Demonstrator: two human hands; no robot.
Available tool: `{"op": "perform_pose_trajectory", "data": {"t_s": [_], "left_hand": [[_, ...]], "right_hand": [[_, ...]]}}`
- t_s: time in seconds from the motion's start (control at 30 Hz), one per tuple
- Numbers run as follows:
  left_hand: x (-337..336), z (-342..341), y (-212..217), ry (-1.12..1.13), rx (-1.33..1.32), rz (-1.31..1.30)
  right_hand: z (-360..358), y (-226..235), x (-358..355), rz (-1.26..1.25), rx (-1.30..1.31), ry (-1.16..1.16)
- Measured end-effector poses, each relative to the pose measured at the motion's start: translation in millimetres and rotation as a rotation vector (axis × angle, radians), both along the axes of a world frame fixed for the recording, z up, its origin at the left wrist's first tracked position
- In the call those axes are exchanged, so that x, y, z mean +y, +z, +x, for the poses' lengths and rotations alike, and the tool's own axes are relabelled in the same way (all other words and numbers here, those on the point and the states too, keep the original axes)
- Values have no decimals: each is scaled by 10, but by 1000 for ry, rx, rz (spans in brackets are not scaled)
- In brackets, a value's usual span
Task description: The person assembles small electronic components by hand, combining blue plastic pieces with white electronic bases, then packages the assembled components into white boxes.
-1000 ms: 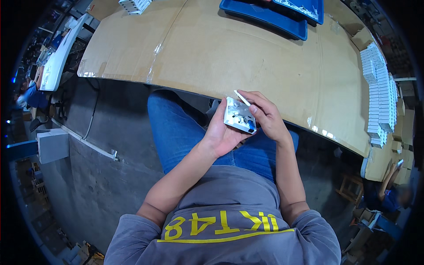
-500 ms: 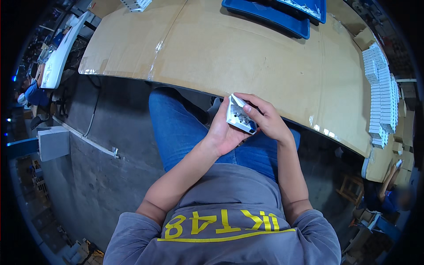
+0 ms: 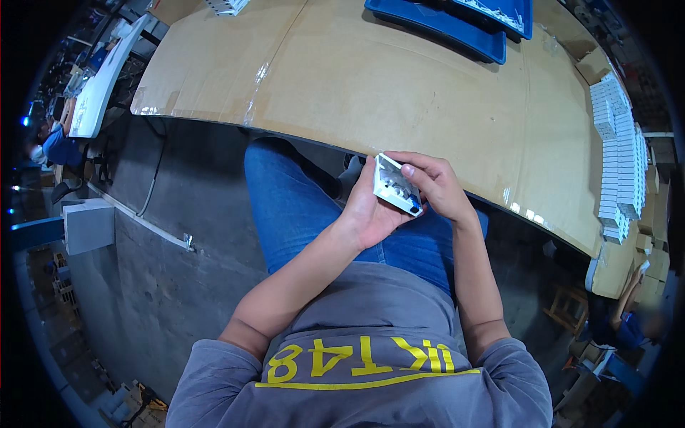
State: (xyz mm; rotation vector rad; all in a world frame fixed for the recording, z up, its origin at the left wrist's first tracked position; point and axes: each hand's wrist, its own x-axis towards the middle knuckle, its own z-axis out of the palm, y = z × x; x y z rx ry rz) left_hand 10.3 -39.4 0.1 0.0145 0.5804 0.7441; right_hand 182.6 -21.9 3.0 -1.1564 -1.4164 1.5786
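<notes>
Blue trays (image 3: 446, 30) cropped above, white casing's contents (image 3: 399, 188) seemingly blurred

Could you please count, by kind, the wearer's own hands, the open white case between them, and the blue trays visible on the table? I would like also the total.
Left hand and right hand: 2
Open white case: 1
Nearer blue tray and farther blue tray: 2
Total: 5

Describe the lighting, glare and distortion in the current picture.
Head view: glare on the tape; head view: table lit brighter than the floor; head view: fisheye bending, corners black; head view: details inside the case too small to tell.
</notes>
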Motion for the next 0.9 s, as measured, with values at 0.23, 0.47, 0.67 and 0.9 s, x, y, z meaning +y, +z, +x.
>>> {"op": "perform_pose_trajectory", "data": {"t_s": [0.23,0.47,0.67,0.9], "left_hand": [[36,-26,-130,-45,-39,18],[38,-29,-98,-53,-4,-54],[68,-33,-98,-73,17,-81],[64,-31,-142,-73,2,-133]], "right_hand": [[-4,136,19,-73,-113,7],[24,63,25,-118,-91,12],[21,40,55,-146,-119,6],[31,34,64,-146,-175,34]]}}
